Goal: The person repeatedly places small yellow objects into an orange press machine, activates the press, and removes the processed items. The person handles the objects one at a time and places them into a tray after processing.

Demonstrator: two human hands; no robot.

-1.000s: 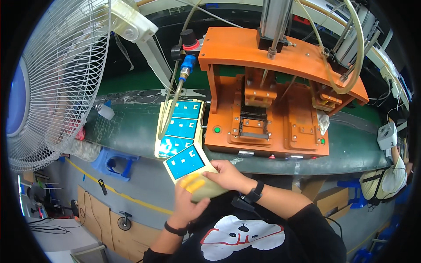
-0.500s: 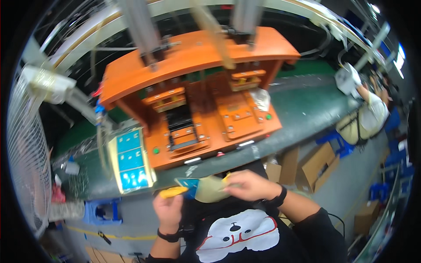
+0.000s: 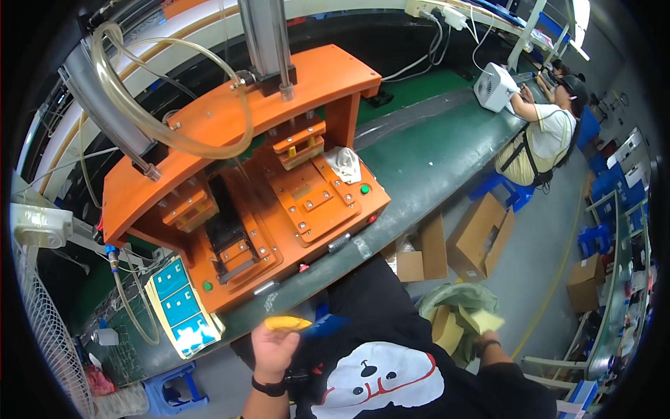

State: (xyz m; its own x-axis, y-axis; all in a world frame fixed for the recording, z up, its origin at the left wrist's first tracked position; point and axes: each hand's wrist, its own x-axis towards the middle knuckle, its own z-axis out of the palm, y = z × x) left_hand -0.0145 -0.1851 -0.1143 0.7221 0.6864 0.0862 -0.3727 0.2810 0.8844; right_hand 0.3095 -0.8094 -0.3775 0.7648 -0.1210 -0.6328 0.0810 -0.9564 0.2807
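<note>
My left hand (image 3: 273, 353) is raised in front of my shirt, a yellow covering (image 3: 287, 322) on its finger. It pinches a small blue sheet (image 3: 326, 325), which is blurred. Down to the right, my right hand (image 3: 490, 339) reaches to the opening of a bin lined with a greenish bag (image 3: 427, 302). A pale yellow backing paper (image 3: 483, 320) is against that hand, partly hiding its fingers; whether they still grip it I cannot tell. Blue stickers on a backing sheet (image 3: 180, 304) lie on the green bench, left of the orange press (image 3: 307, 77).
The orange press with two stations stands on the green bench (image 3: 419, 164). A white rag (image 3: 344, 165) lies on its right side. Open cardboard boxes (image 3: 481, 230) are on the floor. Another person (image 3: 551, 133) sits farther along. A blue stool (image 3: 174, 391) is at lower left.
My right hand has moved away from the left, down to the bin on the right, with the pale paper. The left hand keeps the blue sheet. The view has turned right.
</note>
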